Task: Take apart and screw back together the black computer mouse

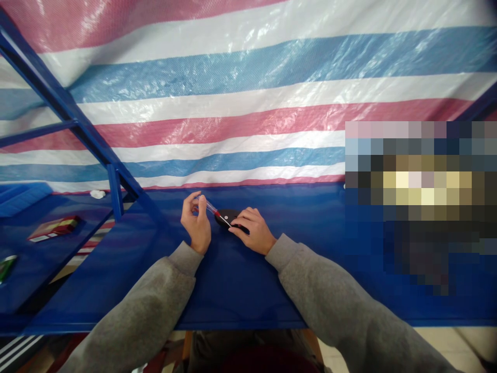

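My left hand [196, 221] is closed around the handle of a screwdriver [213, 209], clear with a red collar. The screwdriver's thin metal shaft slants down to the right, over a black oval object [222, 218]. This object lies on the blue table and has a small pale round spot; it could be a computer mouse, but I cannot tell for sure. My right hand [252, 229] grips its right side, thumb and fingers bent around it. The right thumb and forefinger are at the shaft's tip. Whether a screw sits there is too small to see, and the right hand hides part of the object.
The blue table [248, 290] ends at a striped plastic sheet [233, 119]. A blue metal frame [81, 127] slants along the left. Beyond it are a red and yellow box [56, 228], a blue tray [25, 197] and a green item [6, 268]. Pixelation covers the right side.
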Action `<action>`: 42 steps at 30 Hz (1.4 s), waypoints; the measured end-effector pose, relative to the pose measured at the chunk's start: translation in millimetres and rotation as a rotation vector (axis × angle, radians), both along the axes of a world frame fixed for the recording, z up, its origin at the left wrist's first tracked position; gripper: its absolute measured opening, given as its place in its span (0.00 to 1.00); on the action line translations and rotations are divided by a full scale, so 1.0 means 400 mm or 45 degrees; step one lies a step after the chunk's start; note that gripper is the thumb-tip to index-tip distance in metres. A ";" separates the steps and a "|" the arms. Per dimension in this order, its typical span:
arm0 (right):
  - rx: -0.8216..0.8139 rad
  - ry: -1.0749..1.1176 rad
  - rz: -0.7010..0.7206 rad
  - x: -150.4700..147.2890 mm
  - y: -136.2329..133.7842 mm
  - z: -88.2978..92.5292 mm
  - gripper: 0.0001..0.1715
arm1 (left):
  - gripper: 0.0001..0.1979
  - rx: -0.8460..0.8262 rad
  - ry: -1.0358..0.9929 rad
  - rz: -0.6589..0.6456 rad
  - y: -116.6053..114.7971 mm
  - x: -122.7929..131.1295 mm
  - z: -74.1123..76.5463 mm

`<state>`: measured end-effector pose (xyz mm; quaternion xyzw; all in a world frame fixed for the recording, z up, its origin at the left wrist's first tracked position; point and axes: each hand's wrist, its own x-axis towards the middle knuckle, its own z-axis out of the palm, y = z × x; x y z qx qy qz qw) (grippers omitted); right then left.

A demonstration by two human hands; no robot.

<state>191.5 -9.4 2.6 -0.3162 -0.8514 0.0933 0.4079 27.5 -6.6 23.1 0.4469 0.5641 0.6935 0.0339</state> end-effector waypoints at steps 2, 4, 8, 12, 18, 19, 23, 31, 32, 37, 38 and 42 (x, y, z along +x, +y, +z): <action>0.008 -0.009 0.000 0.000 0.000 0.000 0.12 | 0.13 0.003 0.000 -0.006 0.000 0.000 0.000; 0.005 -0.029 -0.005 0.000 0.000 0.000 0.12 | 0.13 0.008 0.006 -0.010 0.000 0.000 0.001; -0.003 -0.057 -0.020 -0.001 0.001 -0.002 0.11 | 0.13 0.013 -0.001 -0.010 -0.002 0.003 0.003; -0.003 -0.055 -0.024 -0.001 0.002 -0.004 0.10 | 0.13 0.018 -0.027 -0.026 0.000 0.002 -0.002; 0.010 -0.025 -0.029 0.000 -0.001 -0.003 0.11 | 0.14 0.025 -0.092 -0.188 0.008 -0.008 -0.016; 0.011 -0.020 -0.039 0.000 -0.002 -0.002 0.11 | 0.15 0.022 -0.111 -0.246 0.008 -0.008 -0.018; 0.015 0.010 -0.096 0.000 -0.002 0.001 0.10 | 0.20 -0.030 -0.188 -0.489 0.006 -0.004 -0.024; 0.002 0.063 -0.144 0.003 0.000 0.000 0.06 | 0.21 0.034 -0.239 -0.477 0.004 -0.004 -0.020; -0.003 0.072 -0.141 0.003 0.000 0.001 0.06 | 0.21 0.045 -0.251 -0.468 0.005 -0.005 -0.020; 0.005 0.129 -0.128 0.005 0.002 0.004 0.11 | 0.21 0.072 -0.297 -0.478 0.009 -0.008 -0.021; 0.013 0.132 -0.131 0.005 0.003 0.004 0.13 | 0.21 0.076 -0.303 -0.484 0.009 -0.008 -0.022; 0.031 0.153 -0.136 0.006 0.004 0.002 0.17 | 0.21 0.088 -0.320 -0.506 0.007 -0.006 -0.020</action>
